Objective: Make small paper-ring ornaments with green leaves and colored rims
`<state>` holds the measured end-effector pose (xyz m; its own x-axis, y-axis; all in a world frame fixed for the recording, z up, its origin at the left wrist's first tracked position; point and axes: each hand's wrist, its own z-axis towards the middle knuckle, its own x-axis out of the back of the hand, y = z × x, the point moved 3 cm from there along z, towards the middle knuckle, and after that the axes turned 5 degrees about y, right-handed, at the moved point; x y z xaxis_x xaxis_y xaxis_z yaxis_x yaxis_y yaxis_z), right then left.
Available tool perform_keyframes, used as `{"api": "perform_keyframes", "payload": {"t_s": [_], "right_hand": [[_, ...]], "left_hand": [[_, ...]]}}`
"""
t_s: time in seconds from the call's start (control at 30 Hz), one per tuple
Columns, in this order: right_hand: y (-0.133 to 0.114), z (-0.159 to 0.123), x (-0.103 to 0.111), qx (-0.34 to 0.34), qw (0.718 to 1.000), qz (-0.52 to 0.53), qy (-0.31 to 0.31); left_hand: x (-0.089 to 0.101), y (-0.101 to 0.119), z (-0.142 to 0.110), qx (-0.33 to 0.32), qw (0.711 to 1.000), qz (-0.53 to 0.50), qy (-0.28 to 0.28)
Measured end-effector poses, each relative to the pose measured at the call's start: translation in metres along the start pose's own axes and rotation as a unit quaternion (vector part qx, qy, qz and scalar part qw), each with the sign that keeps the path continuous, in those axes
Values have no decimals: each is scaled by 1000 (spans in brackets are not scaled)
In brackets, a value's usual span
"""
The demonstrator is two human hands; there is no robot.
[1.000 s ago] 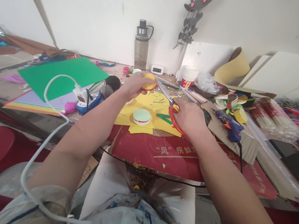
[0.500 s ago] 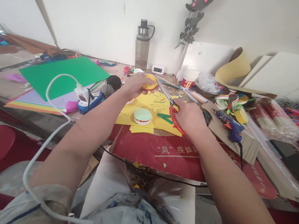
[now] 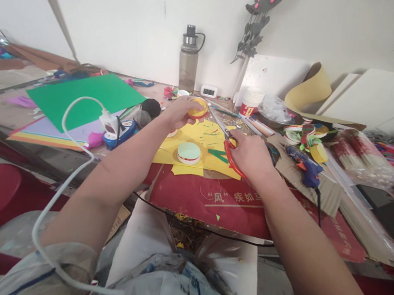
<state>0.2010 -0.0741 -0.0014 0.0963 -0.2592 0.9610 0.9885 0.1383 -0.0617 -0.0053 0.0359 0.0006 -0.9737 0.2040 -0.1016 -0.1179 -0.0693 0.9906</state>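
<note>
My left hand (image 3: 183,110) is closed on a small round piece (image 3: 198,109), yellow inside with a red and white rim, like the cut base of a paper cup. In my right hand (image 3: 249,152) are scissors (image 3: 231,155) with red-orange handles, their blades pointing away toward the piece's right edge. Whether the blades touch it I cannot tell. Below, a round piece with a pale green top (image 3: 188,152) rests on yellow paper (image 3: 166,155), close to dark green strips (image 3: 218,155) and thin green clippings.
A grey bottle (image 3: 187,68), small white clock (image 3: 209,91) and paper cups (image 3: 251,101) stand along the wall. Green sheet (image 3: 86,100) lies left; a blue glue gun (image 3: 304,166) on cardboard and a phone (image 3: 388,218) lie right. A white cable (image 3: 45,209) crosses my left arm.
Almost nothing differs. The view has shifted very slightly, while both hands keep their hold on the round piece and the scissors.
</note>
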Motion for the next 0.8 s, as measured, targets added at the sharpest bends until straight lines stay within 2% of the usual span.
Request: {"api": "perform_keyframes", "payload": {"t_s": [0.3,0.53,0.8], "right_hand": [[3,1,-2,22,1000,19,9],[2,0,0,5,1000,-9,9],[2,-1,1,3,1000,-17,8]], "left_hand": [[1,-4,2,-5,1000,14,-17],[-1,-5,1,-9,999,19,-39],[-3,-3,-1,2,999,19,-33]]}}
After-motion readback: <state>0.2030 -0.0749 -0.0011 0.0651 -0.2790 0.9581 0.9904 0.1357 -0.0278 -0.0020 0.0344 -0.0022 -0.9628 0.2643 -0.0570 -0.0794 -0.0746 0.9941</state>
